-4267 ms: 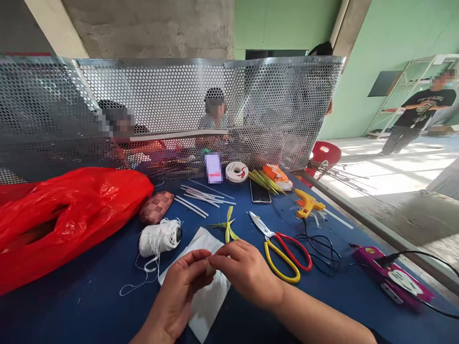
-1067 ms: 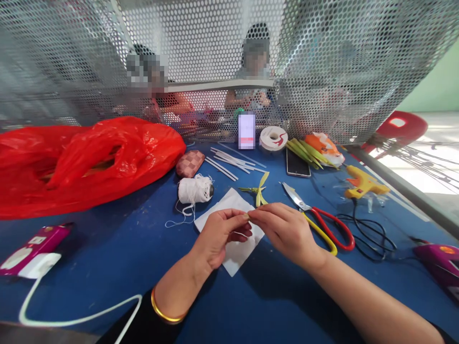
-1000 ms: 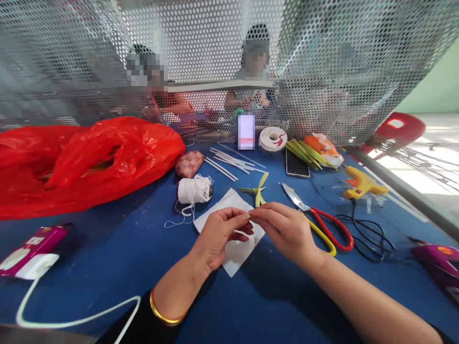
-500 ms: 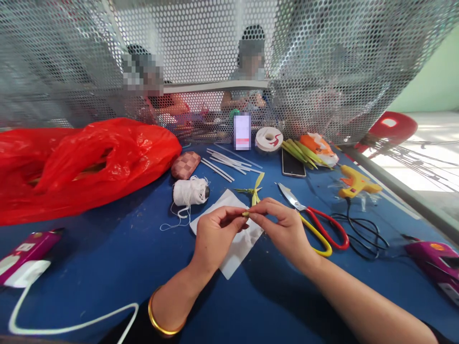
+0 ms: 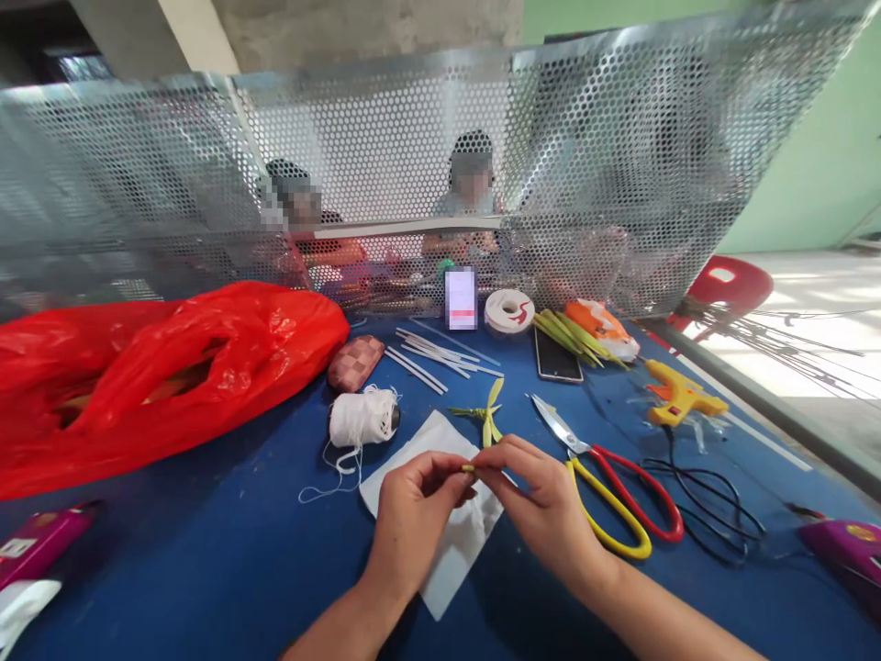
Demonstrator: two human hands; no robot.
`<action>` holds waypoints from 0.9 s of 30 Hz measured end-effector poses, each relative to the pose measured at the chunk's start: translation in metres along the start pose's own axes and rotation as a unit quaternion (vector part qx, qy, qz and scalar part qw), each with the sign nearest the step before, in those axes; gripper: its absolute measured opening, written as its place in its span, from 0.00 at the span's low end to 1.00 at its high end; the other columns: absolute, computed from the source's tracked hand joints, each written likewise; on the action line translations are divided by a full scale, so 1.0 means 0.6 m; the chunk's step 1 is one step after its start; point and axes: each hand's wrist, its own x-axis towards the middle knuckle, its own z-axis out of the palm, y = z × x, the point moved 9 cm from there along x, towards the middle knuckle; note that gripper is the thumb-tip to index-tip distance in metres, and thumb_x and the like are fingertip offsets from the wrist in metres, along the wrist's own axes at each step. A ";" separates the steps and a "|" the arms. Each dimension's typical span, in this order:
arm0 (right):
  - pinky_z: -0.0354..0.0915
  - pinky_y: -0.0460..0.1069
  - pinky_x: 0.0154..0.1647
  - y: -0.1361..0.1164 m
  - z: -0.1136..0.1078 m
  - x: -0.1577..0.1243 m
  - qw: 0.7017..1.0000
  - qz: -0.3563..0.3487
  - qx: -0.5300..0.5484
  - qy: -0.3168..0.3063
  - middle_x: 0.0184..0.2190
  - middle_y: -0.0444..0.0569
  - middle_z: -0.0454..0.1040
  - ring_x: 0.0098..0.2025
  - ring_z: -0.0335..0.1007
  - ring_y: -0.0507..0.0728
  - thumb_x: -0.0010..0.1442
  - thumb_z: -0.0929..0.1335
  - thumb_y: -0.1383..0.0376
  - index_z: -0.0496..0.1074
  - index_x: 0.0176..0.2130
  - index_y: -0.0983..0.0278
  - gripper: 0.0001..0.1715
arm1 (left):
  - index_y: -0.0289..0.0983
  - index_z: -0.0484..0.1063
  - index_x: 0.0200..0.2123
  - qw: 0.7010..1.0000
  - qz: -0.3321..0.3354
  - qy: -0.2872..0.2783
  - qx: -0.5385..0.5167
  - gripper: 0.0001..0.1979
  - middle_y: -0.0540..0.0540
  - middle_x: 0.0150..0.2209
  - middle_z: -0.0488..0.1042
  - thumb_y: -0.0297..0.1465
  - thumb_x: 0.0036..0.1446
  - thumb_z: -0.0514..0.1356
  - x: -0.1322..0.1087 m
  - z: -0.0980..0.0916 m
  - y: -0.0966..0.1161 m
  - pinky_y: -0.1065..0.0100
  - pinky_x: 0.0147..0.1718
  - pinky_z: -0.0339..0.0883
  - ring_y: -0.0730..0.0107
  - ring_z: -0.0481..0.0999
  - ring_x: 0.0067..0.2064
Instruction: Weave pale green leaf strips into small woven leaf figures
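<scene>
Between the fingertips of both hands is a small yellow-green piece of leaf strip (image 5: 468,468), mostly covered by the fingers. My left hand (image 5: 419,505) pinches it from the left, and my right hand (image 5: 533,487) pinches it from the right. Both hands hover over a white paper sheet (image 5: 454,569) on the blue table. Just beyond the fingertips lies a knotted yellow-green leaf piece (image 5: 490,413) with pointed ends. To the right of my right hand rest scissors (image 5: 592,450) with one red and one yellow handle, blades apart.
On the left are a red plastic bag (image 5: 275,344), a checkered pouch (image 5: 356,363) and a white thread spool (image 5: 362,418). White sticks (image 5: 440,349), a ribbon roll (image 5: 509,312), leaf strips (image 5: 571,335) and a phone (image 5: 556,358) lie behind. A yellow glue gun (image 5: 681,395) sits right.
The camera has tilted up, so the whole scene sits lower in view. Both hands keep their pinch on the small leaf strip, with the fingers shifted slightly.
</scene>
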 end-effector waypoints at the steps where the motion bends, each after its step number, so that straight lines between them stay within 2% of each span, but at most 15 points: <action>1: 0.68 0.46 0.31 0.002 0.000 -0.001 1.000 0.000 -0.005 -0.001 0.27 0.46 0.75 0.29 0.73 0.54 0.63 0.67 0.69 0.77 0.34 0.61 0.08 | 0.35 0.80 0.29 1.000 0.000 -0.002 0.006 0.08 0.46 0.27 0.80 0.33 0.46 0.70 0.000 0.000 -0.001 0.68 0.34 0.73 0.66 0.79 0.30; 6: 0.67 0.46 0.31 0.012 0.004 -0.005 1.000 0.018 -0.006 -0.005 0.28 0.46 0.75 0.30 0.73 0.53 0.63 0.67 0.69 0.76 0.33 0.62 0.08 | 0.36 0.79 0.29 1.000 -0.007 -0.023 0.017 0.07 0.46 0.26 0.79 0.33 0.48 0.68 0.000 0.004 -0.005 0.70 0.32 0.71 0.67 0.78 0.29; 10: 0.67 0.46 0.33 0.019 0.005 -0.008 0.999 0.041 0.006 -0.009 0.28 0.46 0.76 0.30 0.73 0.53 0.63 0.67 0.68 0.76 0.33 0.63 0.07 | 0.35 0.79 0.31 0.999 -0.019 -0.044 0.010 0.10 0.45 0.28 0.80 0.37 0.51 0.67 -0.001 0.011 -0.008 0.69 0.33 0.72 0.68 0.78 0.30; 13: 0.68 0.47 0.35 0.022 0.006 -0.011 0.998 0.055 -0.001 -0.019 0.29 0.46 0.76 0.32 0.73 0.54 0.63 0.68 0.67 0.75 0.33 0.63 0.07 | 0.35 0.79 0.30 0.999 -0.018 -0.038 0.011 0.09 0.46 0.26 0.79 0.36 0.53 0.66 -0.001 0.011 -0.008 0.69 0.33 0.72 0.68 0.78 0.29; 18: 0.68 0.49 0.39 0.026 0.006 -0.012 0.996 0.076 -0.018 -0.031 0.31 0.45 0.78 0.34 0.74 0.55 0.62 0.69 0.66 0.75 0.35 0.61 0.03 | 0.35 0.77 0.29 0.999 0.015 -0.025 0.026 0.06 0.48 0.26 0.78 0.32 0.53 0.65 0.002 0.010 -0.002 0.69 0.33 0.72 0.70 0.77 0.29; 23: 0.69 0.49 0.36 0.034 0.004 -0.012 0.994 0.108 -0.012 -0.022 0.29 0.44 0.78 0.31 0.73 0.54 0.59 0.70 0.67 0.75 0.33 0.61 0.02 | 0.36 0.76 0.29 0.995 0.067 -0.026 0.067 0.06 0.49 0.25 0.77 0.32 0.54 0.63 0.002 0.011 0.004 0.70 0.33 0.71 0.71 0.75 0.28; 27: 0.68 0.49 0.35 0.037 0.004 -0.014 0.993 0.115 -0.012 -0.004 0.27 0.43 0.78 0.31 0.72 0.53 0.57 0.70 0.68 0.76 0.31 0.62 0.03 | 0.36 0.76 0.27 0.995 0.066 -0.026 0.066 0.06 0.49 0.24 0.75 0.31 0.54 0.63 0.001 0.013 -0.001 0.71 0.31 0.69 0.72 0.74 0.28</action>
